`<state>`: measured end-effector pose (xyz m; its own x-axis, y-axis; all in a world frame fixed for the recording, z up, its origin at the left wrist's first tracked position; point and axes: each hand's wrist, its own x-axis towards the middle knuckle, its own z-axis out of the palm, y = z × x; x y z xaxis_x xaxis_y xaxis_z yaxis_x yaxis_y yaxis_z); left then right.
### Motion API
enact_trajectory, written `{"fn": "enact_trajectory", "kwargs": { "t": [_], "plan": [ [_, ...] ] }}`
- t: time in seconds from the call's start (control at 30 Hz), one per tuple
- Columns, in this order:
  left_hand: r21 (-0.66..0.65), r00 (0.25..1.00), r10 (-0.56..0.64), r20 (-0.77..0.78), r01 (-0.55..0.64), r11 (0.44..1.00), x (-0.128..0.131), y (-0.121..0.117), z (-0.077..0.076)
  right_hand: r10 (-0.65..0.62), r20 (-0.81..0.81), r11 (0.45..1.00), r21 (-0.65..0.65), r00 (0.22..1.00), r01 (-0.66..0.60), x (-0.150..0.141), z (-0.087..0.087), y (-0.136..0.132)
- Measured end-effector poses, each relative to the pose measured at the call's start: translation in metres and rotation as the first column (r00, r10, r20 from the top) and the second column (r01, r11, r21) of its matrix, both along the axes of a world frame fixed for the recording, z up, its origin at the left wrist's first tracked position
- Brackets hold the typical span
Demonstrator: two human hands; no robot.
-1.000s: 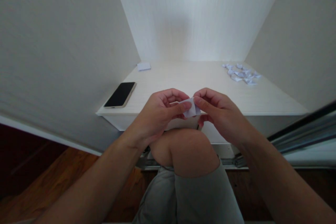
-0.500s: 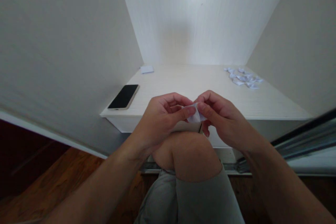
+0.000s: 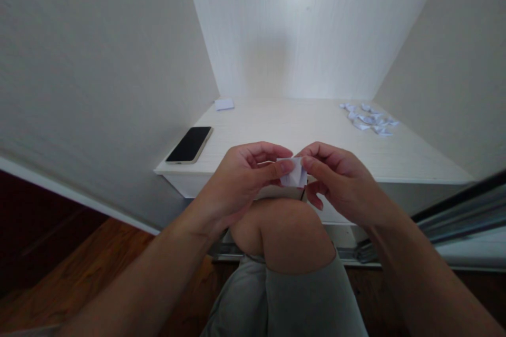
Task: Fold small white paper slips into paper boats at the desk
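A small white piece of paper (image 3: 292,176) is pinched between my two hands, just above my raised knee (image 3: 284,231). My left hand (image 3: 241,179) grips its left edge with thumb and curled fingers. From the right, my right hand (image 3: 336,181) pinches the other edge, fingers closed. Both hands hover at the front edge of a white shelf (image 3: 300,131). Part of the paper is hidden by my fingers.
A black phone (image 3: 190,144) lies on the shelf's left side, near the front. A small white paper slip (image 3: 224,104) rests at the back left corner. Several folded white paper pieces (image 3: 369,118) lie at the back right. White walls enclose the shelf; wooden floor lies below.
My hands stay together on the paper and the fingers have shifted slightly on it. The whole view has drifted a little right and down. Nothing on the shelf has moved.
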<state>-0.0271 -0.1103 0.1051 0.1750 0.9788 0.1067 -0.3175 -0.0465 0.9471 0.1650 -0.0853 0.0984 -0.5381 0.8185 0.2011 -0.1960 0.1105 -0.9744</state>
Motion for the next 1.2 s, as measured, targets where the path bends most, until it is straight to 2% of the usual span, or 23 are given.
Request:
{"fn": "enact_trajectory", "kwargs": {
  "t": [0.17, 0.37, 0.53, 0.67, 0.77, 0.87, 1.03, 1.2],
  "plan": [
    [-0.070, 0.987, -0.026, 0.160, 0.037, 0.997, 0.000, 0.000, -0.007, -0.070, -0.208, 0.994, -0.099, 0.976, 0.050, -0.008, -0.009, 0.000],
    [-0.063, 0.988, -0.042, 0.150, 0.052, 0.997, 0.002, -0.001, -0.012, -0.100, -0.333, 0.989, -0.138, 0.938, 0.057, -0.015, -0.013, 0.001],
    [-0.028, 0.994, 0.011, 0.108, -0.008, 1.000, 0.001, -0.002, -0.011, -0.042, -0.244, 0.994, -0.112, 0.969, 0.015, -0.006, -0.013, 0.005],
    [0.069, 0.998, 0.061, 0.025, -0.062, 0.996, -0.001, -0.003, -0.007, 0.031, -0.130, 0.998, -0.051, 0.991, -0.038, 0.003, -0.010, 0.009],
    [0.122, 0.996, 0.087, -0.022, -0.084, 0.989, -0.003, -0.005, -0.004, 0.062, -0.104, 0.995, -0.071, 0.993, -0.070, 0.005, -0.007, 0.009],
    [0.108, 0.996, 0.084, -0.033, -0.080, 0.991, -0.004, -0.007, -0.002, 0.074, -0.110, 0.992, -0.091, 0.991, -0.084, 0.004, -0.006, 0.007],
    [0.063, 0.988, 0.109, -0.105, -0.103, 0.993, -0.009, -0.010, -0.001, 0.052, -0.103, 0.996, -0.066, 0.993, -0.059, 0.001, -0.010, 0.006],
    [0.097, 0.973, 0.105, -0.207, -0.087, 0.991, -0.014, -0.014, 0.001, -0.054, -0.114, 0.997, 0.043, 0.992, 0.059, 0.000, -0.014, 0.004]
  ]
}}
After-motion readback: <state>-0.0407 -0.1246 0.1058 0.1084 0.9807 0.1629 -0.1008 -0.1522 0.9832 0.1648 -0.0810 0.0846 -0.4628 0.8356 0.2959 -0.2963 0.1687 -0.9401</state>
